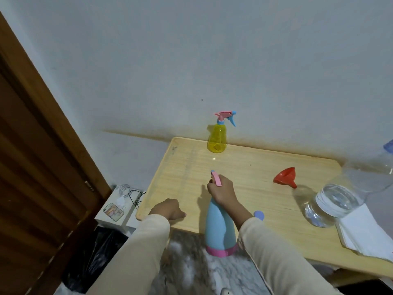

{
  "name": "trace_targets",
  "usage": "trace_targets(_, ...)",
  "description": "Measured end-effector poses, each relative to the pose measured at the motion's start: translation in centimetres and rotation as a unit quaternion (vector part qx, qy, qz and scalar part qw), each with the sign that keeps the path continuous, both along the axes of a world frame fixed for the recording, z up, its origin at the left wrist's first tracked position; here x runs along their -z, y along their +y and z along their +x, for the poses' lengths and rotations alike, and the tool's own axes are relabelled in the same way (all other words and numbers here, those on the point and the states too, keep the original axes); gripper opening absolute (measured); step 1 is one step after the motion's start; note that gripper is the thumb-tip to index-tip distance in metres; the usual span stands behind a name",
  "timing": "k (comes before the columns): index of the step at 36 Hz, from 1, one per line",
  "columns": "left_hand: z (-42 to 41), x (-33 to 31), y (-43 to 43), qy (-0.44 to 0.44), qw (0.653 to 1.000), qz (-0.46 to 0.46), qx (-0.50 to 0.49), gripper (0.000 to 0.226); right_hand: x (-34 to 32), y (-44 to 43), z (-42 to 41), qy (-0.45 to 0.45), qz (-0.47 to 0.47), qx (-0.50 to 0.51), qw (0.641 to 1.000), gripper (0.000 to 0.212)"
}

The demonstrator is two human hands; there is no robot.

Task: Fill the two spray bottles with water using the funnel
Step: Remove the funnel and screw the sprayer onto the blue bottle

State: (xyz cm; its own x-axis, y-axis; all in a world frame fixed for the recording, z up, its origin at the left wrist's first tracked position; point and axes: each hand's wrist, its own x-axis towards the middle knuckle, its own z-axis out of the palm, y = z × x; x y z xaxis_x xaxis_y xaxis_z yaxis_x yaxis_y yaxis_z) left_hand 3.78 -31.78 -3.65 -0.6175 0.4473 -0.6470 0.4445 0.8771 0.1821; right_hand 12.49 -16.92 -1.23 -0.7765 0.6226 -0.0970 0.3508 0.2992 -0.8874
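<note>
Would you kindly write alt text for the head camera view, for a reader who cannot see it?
A person's right hand grips the spray head of a blue spray bottle at the near edge of a wooden table, the left hand closed beside it. Farther back stand a yellow spray bottle, a red funnel and a clear water bottle.

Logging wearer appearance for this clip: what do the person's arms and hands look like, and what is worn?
Both arms wear long, loose cream-coloured sleeves reaching the wrists. The left hand and right hand are bare: no gloves, and no rings, watch or markings visible from this view.
</note>
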Motion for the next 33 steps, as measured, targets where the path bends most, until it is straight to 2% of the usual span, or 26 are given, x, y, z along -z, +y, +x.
trace_targets(2, 0.1, 0.5, 0.1, 0.004, 1.0, -0.015, -0.01, 0.031, 0.6, -0.4, 0.0, -0.013, -0.01, -0.01, 1.0, 0.018)
trace_targets(11, 0.1, 1.3, 0.4, 0.022, 0.999, -0.027, -0.037, 0.031, 1.5, -1.2, -0.5, -0.059, 0.003, -0.049, 0.997, 0.029)
trace_targets(18, -0.2, 1.5, 0.4, 0.017, 0.999, -0.026, -0.042, 0.027, 1.7, -1.5, -0.8, -0.043, -0.012, -0.043, 0.998, 0.034)
trace_targets(20, -0.3, 1.6, 0.5, 0.013, 0.999, -0.025, -0.042, 0.027, 1.6, -1.5, -0.8, -0.04, -0.029, -0.042, 0.998, 0.029)
trace_targets(22, -0.5, 1.7, 0.5, 0.01, 0.999, -0.025, -0.042, 0.027, 1.3, -1.7, -0.8, -0.037, -0.046, -0.038, 0.998, 0.016)
trace_targets(24, -0.7, 1.9, 0.4, 0.007, 0.999, -0.024, -0.045, 0.027, 1.4, -1.6, -0.8, -0.032, -0.056, -0.037, 0.997, 0.039)
trace_targets(25, -0.8, 1.9, 0.4, 0.007, 0.999, -0.024, -0.046, 0.026, 1.4, -1.5, -0.9, -0.039, -0.06, -0.044, 0.996, 0.038)
trace_targets(28, -0.9, 2.2, 0.4, 0.01, 0.999, -0.021, -0.046, 0.022, 1.4, -1.5, -1.1, -0.073, -0.063, -0.052, 0.994, 0.007)
trace_targets(33, -1.1, 2.3, 0.4, 0.009, 0.999, -0.018, -0.046, 0.021, 1.7, -1.8, -1.5, -0.041, -0.07, -0.049, 0.996, 0.02)
